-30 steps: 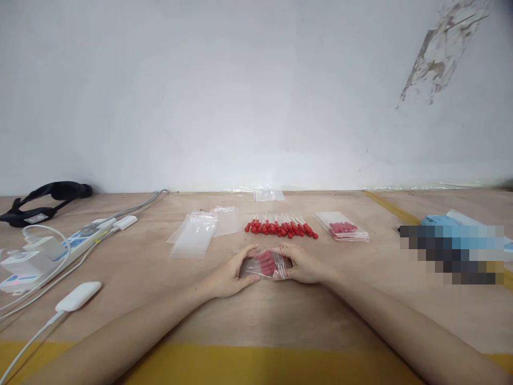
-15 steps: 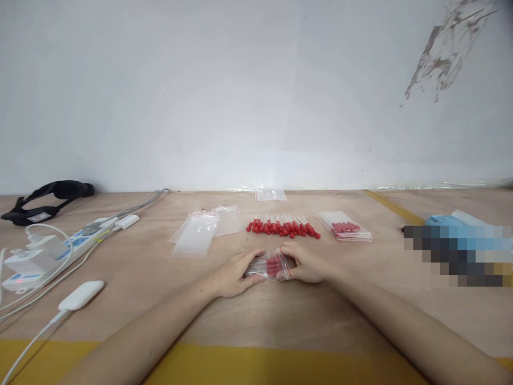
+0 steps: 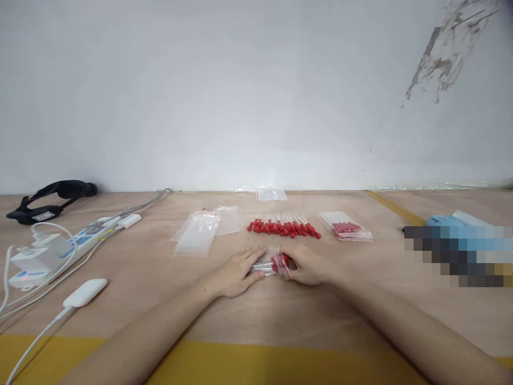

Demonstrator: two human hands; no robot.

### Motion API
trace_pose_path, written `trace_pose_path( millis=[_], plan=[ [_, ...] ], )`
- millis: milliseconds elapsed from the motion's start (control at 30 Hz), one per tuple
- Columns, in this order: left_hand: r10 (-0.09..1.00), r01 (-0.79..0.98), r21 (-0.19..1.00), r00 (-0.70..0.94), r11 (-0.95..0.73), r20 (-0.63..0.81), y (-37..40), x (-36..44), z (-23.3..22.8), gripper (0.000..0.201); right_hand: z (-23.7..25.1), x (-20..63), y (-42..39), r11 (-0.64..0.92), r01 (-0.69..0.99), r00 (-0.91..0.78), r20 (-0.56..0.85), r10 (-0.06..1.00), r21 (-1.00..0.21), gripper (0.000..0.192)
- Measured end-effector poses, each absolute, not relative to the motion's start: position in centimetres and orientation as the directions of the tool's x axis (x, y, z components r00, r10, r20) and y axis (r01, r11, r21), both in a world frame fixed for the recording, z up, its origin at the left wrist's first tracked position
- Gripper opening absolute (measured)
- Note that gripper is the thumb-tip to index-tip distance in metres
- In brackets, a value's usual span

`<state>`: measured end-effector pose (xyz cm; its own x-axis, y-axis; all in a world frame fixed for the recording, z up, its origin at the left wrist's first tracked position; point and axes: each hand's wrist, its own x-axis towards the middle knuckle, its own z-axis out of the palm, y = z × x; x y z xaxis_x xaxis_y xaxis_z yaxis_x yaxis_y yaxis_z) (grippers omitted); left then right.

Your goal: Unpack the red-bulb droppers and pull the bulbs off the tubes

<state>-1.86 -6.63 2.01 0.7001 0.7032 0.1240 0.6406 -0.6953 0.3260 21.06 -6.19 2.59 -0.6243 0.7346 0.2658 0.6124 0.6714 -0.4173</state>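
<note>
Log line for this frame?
left hand: holds clear bag | right hand: holds same bag | inside: red-tipped sticks | beyond: stick pile | right of pile: filled bags

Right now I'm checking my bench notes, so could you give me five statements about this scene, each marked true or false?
1. The left hand and right hand are both on the held bag. True.
2. Red tips show through the held bag. True.
3. The pile of flat bags lies right of the loose sticks. False: the pile of flat bags is to their left.
4. A power strip lies on the left. True.
5. The black band is at the far right. False: the black band is at the far left.
</note>
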Motion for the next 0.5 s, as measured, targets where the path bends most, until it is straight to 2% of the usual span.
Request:
trace_pose_path(
  millis=[100,267,367,500],
  plan=[
    [0.709,0.652,0.323,0.698,-0.686,0.098,-6.7,-1.8,2.2,0.057,3.0,21.3,-6.1,0.625,0.540,-0.622,0.233,0.747,-0.563,0.009],
    [0.701,0.644,0.320,0.705,-0.695,0.104,-6.5,-1.9,2.0,0.057,2.9,22.0,-5.3,0.407,0.374,-0.604,0.115,0.789,-0.833,0.019],
    [0.695,0.636,0.320,0.709,-0.702,0.117,-6.3,-2.0,1.8,0.057,2.6,22.5,-4.7,0.264,0.297,-0.562,0.056,0.825,-0.917,0.024],
    [0.701,0.643,0.318,0.703,-0.697,0.116,-6.2,-2.2,1.7,0.056,2.4,23.0,-4.5,0.047,0.234,-0.508,-0.081,0.858,-0.971,0.037]
  ],
)
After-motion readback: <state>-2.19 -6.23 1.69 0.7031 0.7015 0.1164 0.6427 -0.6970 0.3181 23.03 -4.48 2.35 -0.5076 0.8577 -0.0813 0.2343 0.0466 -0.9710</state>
